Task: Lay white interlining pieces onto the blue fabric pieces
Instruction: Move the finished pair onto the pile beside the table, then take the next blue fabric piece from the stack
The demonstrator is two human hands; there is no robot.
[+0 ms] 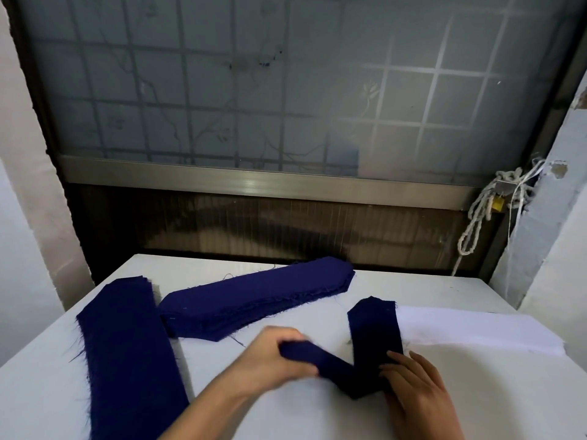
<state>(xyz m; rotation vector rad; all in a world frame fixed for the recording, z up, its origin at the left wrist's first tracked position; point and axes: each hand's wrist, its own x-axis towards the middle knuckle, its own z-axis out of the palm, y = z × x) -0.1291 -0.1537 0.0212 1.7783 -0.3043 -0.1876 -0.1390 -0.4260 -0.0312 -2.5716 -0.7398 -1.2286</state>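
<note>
- Your left hand point(276, 354) gripped one end of the blue fabric strip point(374, 331), fingers curled round it. Blur hid the thumb, so it was perhaps tucked under.
- Your right hand point(416, 385) lay on the strip's bend, fingers straight and close together, pressing it to the table point(317, 414).
- The strip lay bent in a V, front centre.
- The white interlining pieces point(476, 328) lay just right of it.
- The blue stack point(127, 360) sat far left.

Left hand point(279, 357): forearm enters from bottom centre, fingers curled over one end of the blue fabric piece point(374, 331), gripping it; slightly blurred. Right hand point(416, 389): palm down, fingers straight, resting on the same piece.
</note>
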